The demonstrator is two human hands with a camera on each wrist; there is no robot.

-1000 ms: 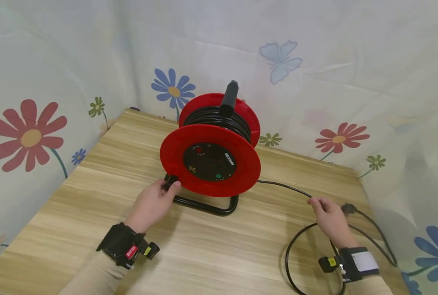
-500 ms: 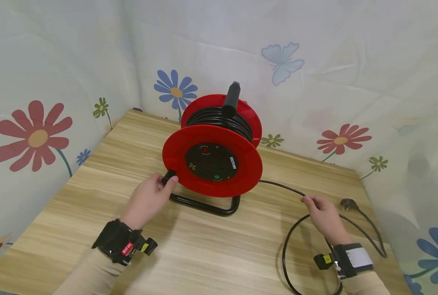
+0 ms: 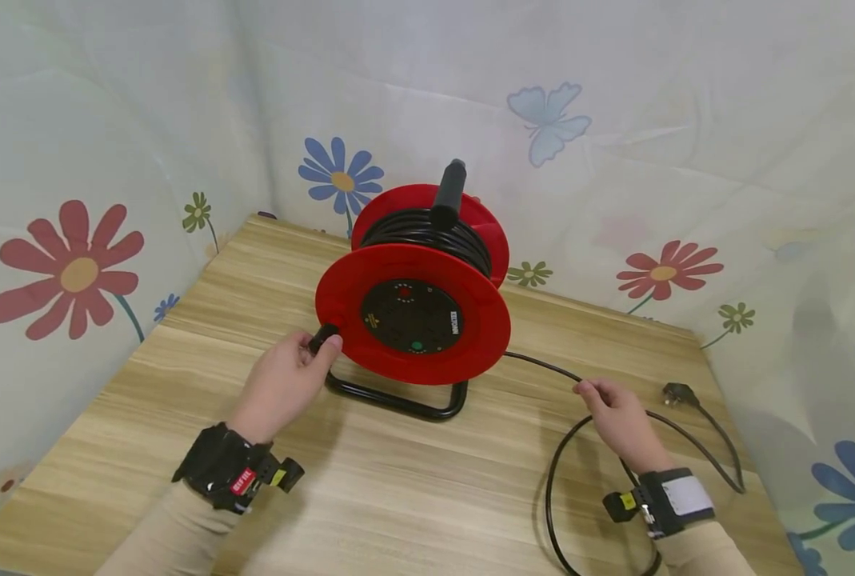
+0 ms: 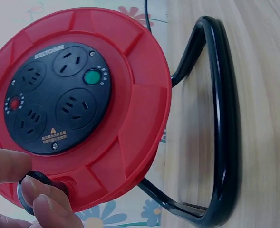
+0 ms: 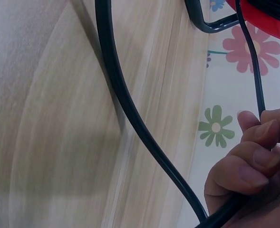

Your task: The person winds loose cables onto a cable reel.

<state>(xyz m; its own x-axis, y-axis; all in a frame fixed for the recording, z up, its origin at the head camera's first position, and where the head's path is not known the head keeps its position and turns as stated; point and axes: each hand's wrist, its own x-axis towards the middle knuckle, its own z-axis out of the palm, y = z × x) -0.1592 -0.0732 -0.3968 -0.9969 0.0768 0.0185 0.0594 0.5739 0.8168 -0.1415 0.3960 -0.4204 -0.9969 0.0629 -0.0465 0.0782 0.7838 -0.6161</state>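
Note:
A red cable reel (image 3: 341, 288) with black cable (image 3: 420, 226) wound between its discs stands on a black tube frame (image 3: 398, 404). My left hand (image 3: 283, 384) grips the small black crank knob (image 3: 324, 336) at the lower left of the front disc. In the left wrist view, fingers (image 4: 49, 209) curl round that knob below the black socket panel (image 4: 59, 95). To the right of the reel, my right hand (image 3: 625, 424) pinches the loose cable (image 3: 542, 364), which runs back to the drum. The right wrist view has the cable (image 5: 251, 52) passing through curled fingers (image 5: 244, 171).
Past my right hand, the cable's free length loops over the wooden table (image 3: 413, 488). Its plug (image 3: 679, 394) lies near the table's right side. A black carrying grip (image 3: 449, 194) tops the reel. A flower-printed curtain (image 3: 427, 72) hangs close behind and at both sides.
The reel's front disc has turned clockwise, my left hand moving up and left with the knob. My right hand has shifted left toward the reel with the cable, and the plug has moved slightly left.

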